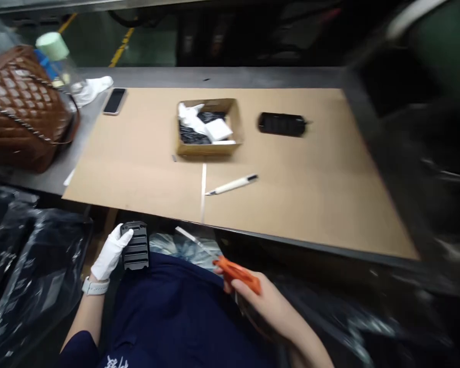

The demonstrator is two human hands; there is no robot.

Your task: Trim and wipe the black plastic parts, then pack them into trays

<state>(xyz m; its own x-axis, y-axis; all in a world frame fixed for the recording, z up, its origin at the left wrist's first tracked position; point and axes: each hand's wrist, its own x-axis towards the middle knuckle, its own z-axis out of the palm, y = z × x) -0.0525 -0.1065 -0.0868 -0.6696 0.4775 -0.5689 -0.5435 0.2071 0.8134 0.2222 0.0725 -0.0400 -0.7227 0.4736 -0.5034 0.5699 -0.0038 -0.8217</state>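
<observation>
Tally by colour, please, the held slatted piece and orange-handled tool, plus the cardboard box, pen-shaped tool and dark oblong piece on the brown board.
Dark: 2 (slatted piece, left hand; oblong piece on brown board)
Orange: 1 (orange-handled tool, right hand)
White: 1 (pen-shaped tool)
Brown: 1 (open cardboard box)
Total: 5

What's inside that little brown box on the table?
The brown box holds a crumpled white thing, a white block and many small black pieces. Whatever lies under them is covered, so I can't tell how deep the pile goes.
</observation>
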